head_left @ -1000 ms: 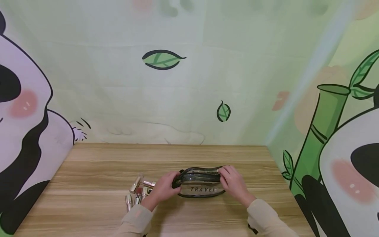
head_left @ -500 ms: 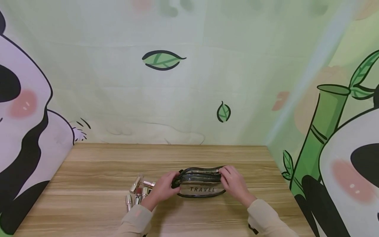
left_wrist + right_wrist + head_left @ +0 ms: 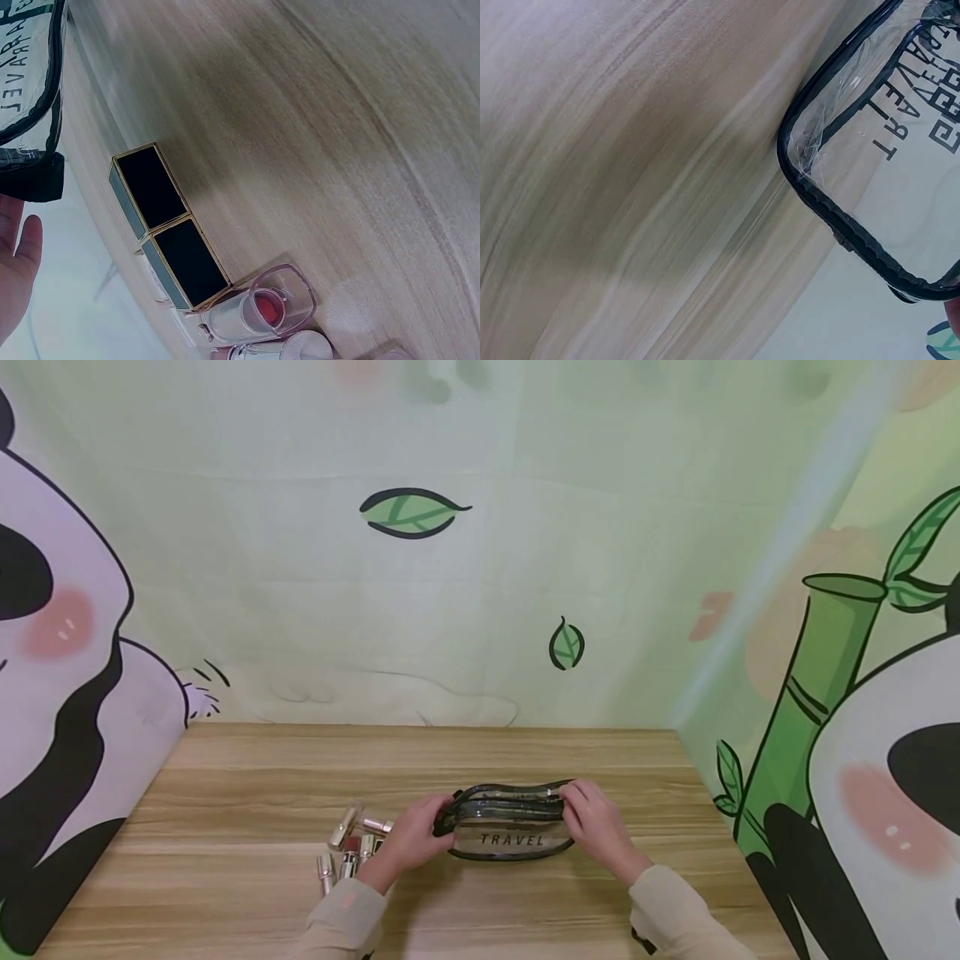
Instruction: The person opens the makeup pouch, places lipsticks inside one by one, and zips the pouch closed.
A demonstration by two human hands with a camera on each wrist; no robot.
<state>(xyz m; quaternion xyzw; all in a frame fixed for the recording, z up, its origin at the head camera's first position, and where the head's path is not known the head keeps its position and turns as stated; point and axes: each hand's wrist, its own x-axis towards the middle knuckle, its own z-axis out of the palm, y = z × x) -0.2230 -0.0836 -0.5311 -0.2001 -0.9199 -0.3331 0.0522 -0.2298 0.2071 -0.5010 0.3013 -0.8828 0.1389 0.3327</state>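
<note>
A clear zip pouch (image 3: 513,837) with black trim and the word TRAVEL stands on the wooden table in the head view. My left hand (image 3: 412,833) grips its left end, thumb in front and fingers behind. At the upper right, the fingers of my right hand (image 3: 594,822) pinch the zipper along the top edge; the pull itself is hidden by the fingertips. From the left wrist view, the pouch's dark corner (image 3: 34,178) sits just above my left fingers. The right wrist view shows the pouch's black-piped side (image 3: 855,244) and see-through wall.
Several lipstick tubes (image 3: 348,860) lie in a cluster left of my left wrist. Among them are black square cases with gold edges (image 3: 187,262) and a clear-capped red lipstick (image 3: 268,306). A printed cloth backdrop (image 3: 480,610) rises behind the table's far edge.
My right hand has slid slightly to the right along the pouch's top edge. My left hand keeps its grip, and the lipsticks have stayed put.
</note>
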